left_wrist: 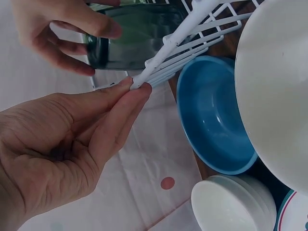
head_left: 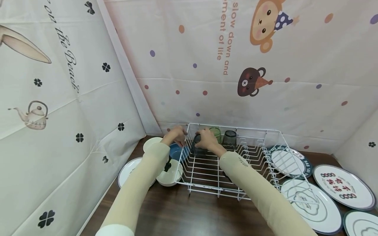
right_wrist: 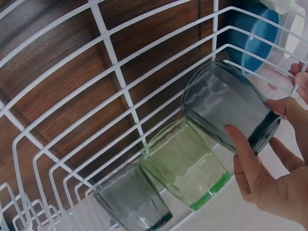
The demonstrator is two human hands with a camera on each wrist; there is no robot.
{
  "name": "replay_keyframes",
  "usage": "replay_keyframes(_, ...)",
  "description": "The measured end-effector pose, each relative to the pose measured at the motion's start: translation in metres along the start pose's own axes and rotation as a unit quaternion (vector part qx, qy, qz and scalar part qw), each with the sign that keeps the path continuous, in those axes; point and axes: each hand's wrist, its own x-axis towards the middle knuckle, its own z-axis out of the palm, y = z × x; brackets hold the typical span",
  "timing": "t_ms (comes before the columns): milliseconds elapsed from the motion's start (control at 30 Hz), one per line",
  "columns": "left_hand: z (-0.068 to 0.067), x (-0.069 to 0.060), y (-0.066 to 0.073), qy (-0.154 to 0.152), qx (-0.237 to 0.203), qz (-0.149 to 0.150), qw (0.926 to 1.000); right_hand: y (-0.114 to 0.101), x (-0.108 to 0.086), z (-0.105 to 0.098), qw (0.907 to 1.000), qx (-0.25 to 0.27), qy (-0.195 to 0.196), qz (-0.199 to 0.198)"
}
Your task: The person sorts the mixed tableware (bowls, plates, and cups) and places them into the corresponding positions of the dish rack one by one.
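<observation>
At the far left of the desk (head_left: 165,211), a white plate (head_left: 127,170) is lying near white bowls (head_left: 168,178) and a blue bowl (head_left: 175,151). The left hand (head_left: 176,135) is pinching the wire rack (head_left: 251,128) at its left end, its grip closing thumb and fingers on the rim. The right hand (head_left: 208,140) is gripping a blue-grey glass (right_wrist: 226,103), fingers curling round its base, and is holding it mouth down in the rack's back left corner. Beside it, a green glass (right_wrist: 187,161) and then a dark glass (head_left: 229,139) are standing mouth down. Patterned plates (head_left: 344,186) are lying by the rack's right end.
</observation>
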Motion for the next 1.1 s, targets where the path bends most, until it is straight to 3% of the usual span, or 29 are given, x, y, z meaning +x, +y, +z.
replay_keyframes(267, 0.006, -0.001, 0.009, 0.016, 0.027, 0.012, 0.9994, 0.008, -0.001, 0.001, 0.9995, 0.018, 0.026, 0.006)
replay_keyframes(667, 0.003, 0.002, 0.007, 0.006, -0.009, 0.0, 0.9999, 0.014, -0.005, -0.005, 0.9985, 0.023, 0.048, 0.014)
replay_keyframes(867, 0.005, 0.007, 0.004, 0.007, -0.004, -0.013, 0.9999, 0.045, -0.016, -0.038, 0.9962, 0.01, 0.087, 0.008)
replay_keyframes(967, 0.005, 0.002, 0.0, 0.024, 0.0, -0.008, 0.9997, 0.069, -0.024, -0.059, 0.9963, -0.002, 0.086, 0.009)
replay_keyframes(1100, 0.005, 0.001, -0.006, 0.035, -0.006, -0.005, 0.9993, 0.106, -0.04, -0.086, 0.9961, -0.039, 0.066, 0.043)
